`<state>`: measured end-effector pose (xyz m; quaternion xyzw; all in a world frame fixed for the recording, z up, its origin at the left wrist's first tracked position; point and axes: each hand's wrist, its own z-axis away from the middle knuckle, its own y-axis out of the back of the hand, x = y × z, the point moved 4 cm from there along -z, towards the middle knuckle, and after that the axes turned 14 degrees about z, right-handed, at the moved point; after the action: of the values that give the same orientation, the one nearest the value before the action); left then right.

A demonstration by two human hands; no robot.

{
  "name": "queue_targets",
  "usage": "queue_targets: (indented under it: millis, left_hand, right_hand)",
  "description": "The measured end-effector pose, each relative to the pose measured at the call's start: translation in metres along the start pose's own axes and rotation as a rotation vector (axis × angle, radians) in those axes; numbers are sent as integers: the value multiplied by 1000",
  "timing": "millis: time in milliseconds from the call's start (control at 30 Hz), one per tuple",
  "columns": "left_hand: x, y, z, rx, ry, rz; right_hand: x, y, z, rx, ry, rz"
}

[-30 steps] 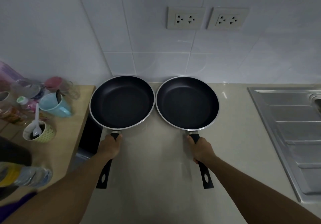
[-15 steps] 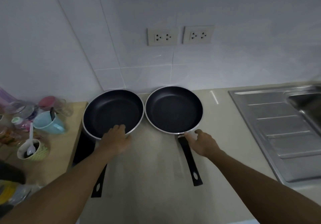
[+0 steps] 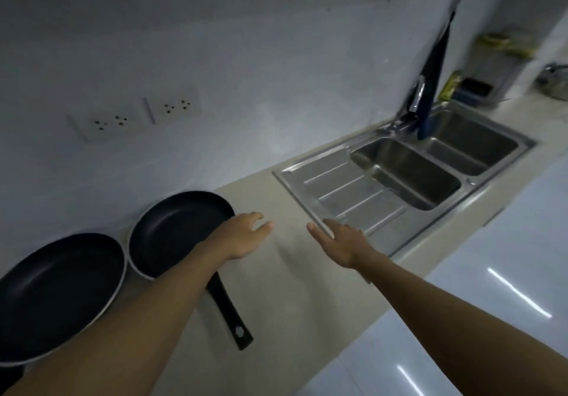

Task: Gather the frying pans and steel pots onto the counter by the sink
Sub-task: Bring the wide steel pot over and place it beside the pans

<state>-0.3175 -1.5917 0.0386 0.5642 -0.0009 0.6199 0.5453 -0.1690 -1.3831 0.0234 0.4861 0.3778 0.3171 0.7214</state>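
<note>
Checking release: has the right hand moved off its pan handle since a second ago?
Yes. The right hand has left the pan handle and now hovers open toward the sink, fingers empty.

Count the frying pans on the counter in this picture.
2. One pan lies at the far left, partly cut off by the frame; the other pan sits beside it, nearer the sink. More may lie outside the view.

Dim light. Pale grey tiled wall (image 3: 276,57) with two white double sockets (image 3: 135,117); beige stone counter (image 3: 295,288); glossy white floor (image 3: 491,303).
</note>
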Motion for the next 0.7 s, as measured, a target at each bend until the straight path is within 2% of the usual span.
queue_targets:
  millis: [233,500,700]
  left_hand:
    - [140,-86,-54,-44,-146,-119]
    - [302,-233,-102,-199,-278,-168]
    - [410,-334,-118,-282,-396,-254]
  right_hand:
    - [148,48,21,52,-150,-53]
    - [341,90,64,110,-339,-127]
    - [458,110,103,139,-489,-189]
